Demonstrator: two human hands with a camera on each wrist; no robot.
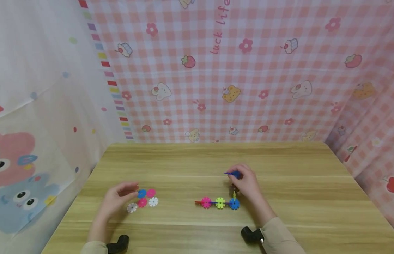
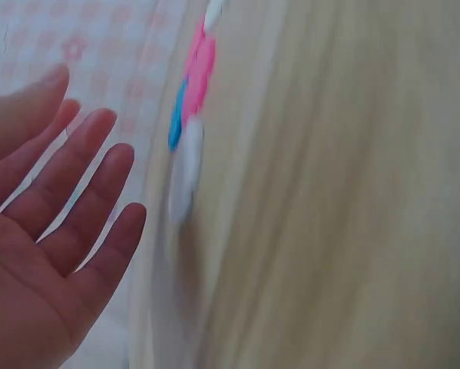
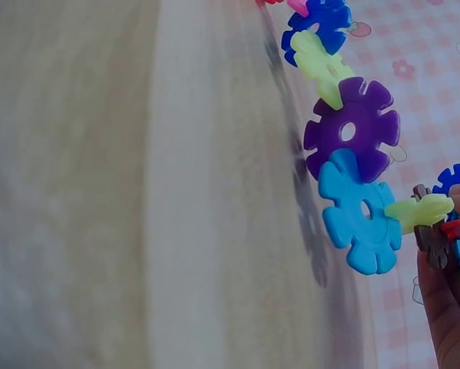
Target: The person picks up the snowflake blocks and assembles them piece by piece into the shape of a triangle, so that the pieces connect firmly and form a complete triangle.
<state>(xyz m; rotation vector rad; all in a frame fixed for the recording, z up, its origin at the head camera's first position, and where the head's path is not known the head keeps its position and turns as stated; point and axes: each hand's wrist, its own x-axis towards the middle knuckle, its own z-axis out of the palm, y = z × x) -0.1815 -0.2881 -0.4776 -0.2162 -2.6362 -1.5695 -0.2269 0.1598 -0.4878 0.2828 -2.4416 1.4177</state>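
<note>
My right hand (image 1: 247,181) pinches a blue notched plastic disc (image 1: 236,174) at the end of a chain of linked snowflake discs. In the right wrist view the chain runs past a purple disc (image 3: 352,129), a light blue disc (image 3: 360,211) and a brown disc (image 3: 431,231) to the fingers (image 3: 437,300). Part of the chain lies on the table, with a yellow-green disc (image 1: 220,203) in its row. My left hand (image 1: 112,199) holds nothing, fingers spread and slightly bent, beside a loose blue disc (image 1: 141,193). Whether it touches that disc is unclear from above; the left wrist view shows a gap.
Near the left hand lie loose pink discs (image 1: 151,193) and white discs (image 1: 153,201) in a small cluster. All rests on a wood-grain table (image 1: 184,233). A pink checked curtain (image 1: 216,77) hangs behind it, a white printed one (image 1: 50,106) at the left.
</note>
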